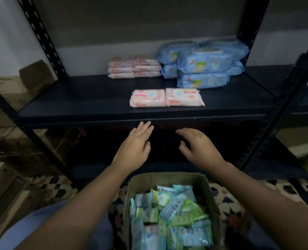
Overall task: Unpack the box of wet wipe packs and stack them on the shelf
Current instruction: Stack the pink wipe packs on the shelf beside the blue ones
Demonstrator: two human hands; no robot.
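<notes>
hands: left hand (pixel 137 141) and right hand (pixel 196 143) both loose, holding nothing | next: reach down into box (pixel 206 192), grab packs (pixel 171 210) gently, stack flat on shelf (pixel 77 98)

Just the one view here, a wide-angle cam on the person's head, aimed forward and down. It sits close to the dark metal shelf (pixel 99 98), looking slightly down onto its deck, with the open cardboard box (pixel 167 177) right below at the bottom edge. Both forearms reach in from the lower corners, and the edges bend like a fisheye.
</notes>
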